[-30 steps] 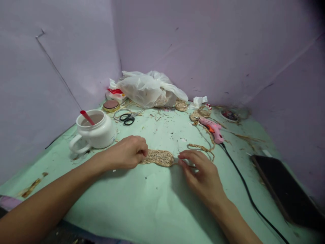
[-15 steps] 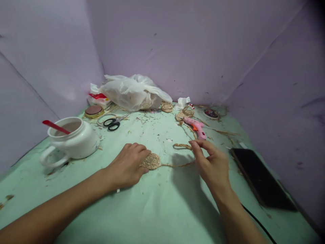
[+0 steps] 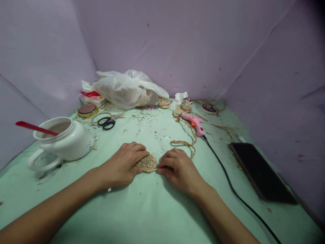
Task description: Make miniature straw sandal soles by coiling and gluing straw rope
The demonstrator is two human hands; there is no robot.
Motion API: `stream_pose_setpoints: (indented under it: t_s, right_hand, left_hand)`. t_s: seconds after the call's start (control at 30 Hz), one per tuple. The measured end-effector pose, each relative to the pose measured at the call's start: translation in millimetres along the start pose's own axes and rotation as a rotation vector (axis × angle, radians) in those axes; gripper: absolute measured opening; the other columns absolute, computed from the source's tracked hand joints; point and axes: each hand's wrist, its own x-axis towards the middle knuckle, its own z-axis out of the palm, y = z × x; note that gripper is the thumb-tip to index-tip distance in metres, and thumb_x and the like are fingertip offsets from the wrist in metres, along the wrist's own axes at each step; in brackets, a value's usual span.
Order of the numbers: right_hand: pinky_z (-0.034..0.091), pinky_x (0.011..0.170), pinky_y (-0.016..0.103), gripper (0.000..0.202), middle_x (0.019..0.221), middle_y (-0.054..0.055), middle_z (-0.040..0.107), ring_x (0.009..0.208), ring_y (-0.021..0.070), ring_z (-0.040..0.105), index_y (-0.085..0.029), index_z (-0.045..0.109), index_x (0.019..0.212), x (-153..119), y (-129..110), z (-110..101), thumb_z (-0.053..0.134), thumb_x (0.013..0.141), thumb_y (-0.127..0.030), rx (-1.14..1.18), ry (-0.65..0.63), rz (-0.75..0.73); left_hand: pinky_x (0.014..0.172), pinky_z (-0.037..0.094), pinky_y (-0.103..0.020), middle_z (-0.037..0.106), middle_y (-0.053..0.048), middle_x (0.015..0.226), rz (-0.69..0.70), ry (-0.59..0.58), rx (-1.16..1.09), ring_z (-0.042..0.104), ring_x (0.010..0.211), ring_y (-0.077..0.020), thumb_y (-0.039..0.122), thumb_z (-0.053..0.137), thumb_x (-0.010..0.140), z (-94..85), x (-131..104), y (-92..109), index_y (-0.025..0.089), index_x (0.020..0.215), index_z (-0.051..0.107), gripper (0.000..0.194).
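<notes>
A small round coil of braided straw cord [image 3: 148,163] lies flat on the pale green tabletop. My left hand [image 3: 125,164] grips its left edge between thumb and fingers. At the coil's right edge, my right hand [image 3: 179,169] pinches the braided cord where it leaves the coil. Beyond the right hand the cord's loose tail [image 3: 183,143] curves over the table toward a pink glue gun [image 3: 193,122]. The stretch of cord under the right hand is hidden.
At left stands a white mug [image 3: 68,140] with a red stick [image 3: 37,128]. Black-handled scissors [image 3: 108,122], a round tin [image 3: 87,110] and a white plastic bag [image 3: 129,89] lie behind. A phone [image 3: 261,174] rests at right, near the glue gun's black cable [image 3: 228,178].
My right hand has let go of the cord farther out and moved left and down to the coil's edge. The left hand keeps its hold. The view has shifted slightly.
</notes>
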Motion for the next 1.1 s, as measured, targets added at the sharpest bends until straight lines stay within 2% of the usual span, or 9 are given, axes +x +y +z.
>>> stream_pose_setpoints:
  t_s: [0.2, 0.4, 0.6, 1.1]
  right_hand:
    - [0.039, 0.071, 0.034, 0.006, 0.070, 0.000, 0.066, 0.072, 0.0172, 0.055, -0.021, 0.066, 0.071, -0.9, -1.6, -1.3, 0.069, 0.076, -0.019, -0.010, -0.044, -0.012]
    - [0.037, 0.072, 0.035, 0.006, 0.067, 0.000, 0.065, 0.070, 0.0175, 0.054, -0.019, 0.066, 0.072, 0.3, -0.1, 2.9, 0.067, 0.078, -0.021, -0.095, 0.008, -0.024]
    - [0.034, 0.073, 0.033, 0.007, 0.070, 0.001, 0.066, 0.070, 0.0168, 0.053, -0.019, 0.066, 0.073, 1.0, -0.1, 5.5, 0.062, 0.077, -0.015, -0.096, 0.007, -0.010]
    - [0.035, 0.075, 0.034, 0.008, 0.068, 0.002, 0.066, 0.069, 0.0177, 0.054, -0.017, 0.068, 0.071, 2.8, -2.2, 13.7, 0.062, 0.077, -0.016, -0.127, 0.100, 0.009]
  left_hand:
    - [0.093, 0.038, -0.046, 0.059, -0.007, 0.114, 0.010, -0.029, -0.057, 0.050, 0.105, -0.0262, 0.016, 0.059, 0.074, -0.1, -0.7, -5.1, 0.022, 0.113, 0.057, 0.039]
    - [0.091, 0.038, -0.044, 0.059, -0.006, 0.111, 0.013, -0.019, -0.078, 0.051, 0.103, -0.0247, 0.010, 0.060, 0.070, 2.7, 0.9, -6.8, 0.022, 0.112, 0.059, 0.043]
    - [0.087, 0.039, -0.041, 0.060, -0.005, 0.107, 0.009, -0.029, -0.073, 0.052, 0.099, -0.0238, 0.010, 0.060, 0.070, -0.1, 2.7, -4.2, 0.021, 0.109, 0.061, 0.040]
    - [0.084, 0.040, -0.038, 0.061, -0.004, 0.103, 0.034, -0.026, -0.058, 0.053, 0.095, -0.0229, 0.010, 0.062, 0.068, 1.3, 5.5, -4.4, 0.020, 0.100, 0.065, 0.033]
